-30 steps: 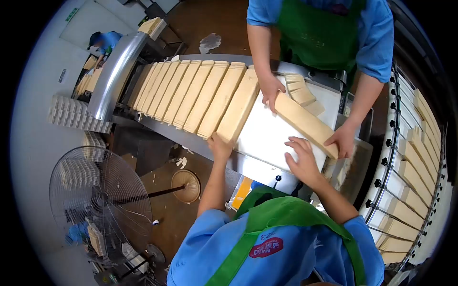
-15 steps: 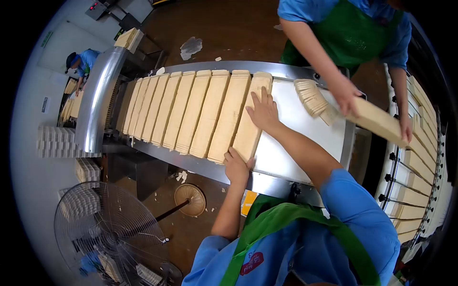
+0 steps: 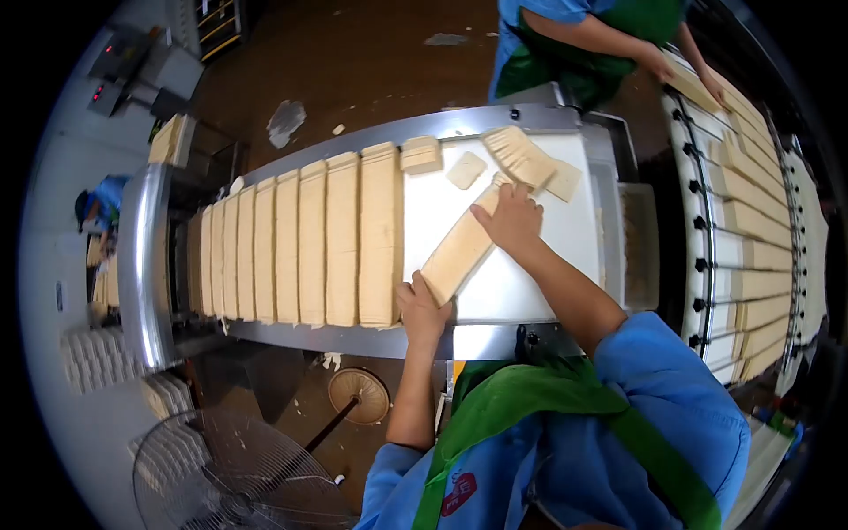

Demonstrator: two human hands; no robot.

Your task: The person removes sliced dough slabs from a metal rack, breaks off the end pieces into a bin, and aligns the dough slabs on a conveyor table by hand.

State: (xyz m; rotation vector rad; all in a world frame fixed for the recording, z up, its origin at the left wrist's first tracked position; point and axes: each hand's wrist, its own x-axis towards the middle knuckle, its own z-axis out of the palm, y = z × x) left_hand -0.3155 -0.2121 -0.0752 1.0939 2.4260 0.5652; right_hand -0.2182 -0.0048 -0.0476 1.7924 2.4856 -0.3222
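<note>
A long pale slab stack (image 3: 473, 243) lies tilted on the white work surface (image 3: 517, 287), held between my hands. My left hand (image 3: 423, 309) is closed round its near end. At its far end, my right hand (image 3: 514, 218) grips the stack with fingers over the top. Beyond it lie a short cut block (image 3: 421, 155), a loose thin piece (image 3: 465, 170) and a fanned group of small slices (image 3: 519, 156). To the left, a row of long slab stacks (image 3: 342, 238) stands side by side on the conveyor.
Across the surface, a co-worker's hands (image 3: 658, 64) hold a slab at the right rack (image 3: 738, 221). A metal hood (image 3: 146, 265) spans the conveyor's left end. A fan (image 3: 238, 503) stands at lower left. A bin (image 3: 638, 238) adjoins the work surface.
The stack between my hands has come away from the row and turned diagonally. A short block and a loose piece now show behind it. The co-worker has moved a slab to the right rack.
</note>
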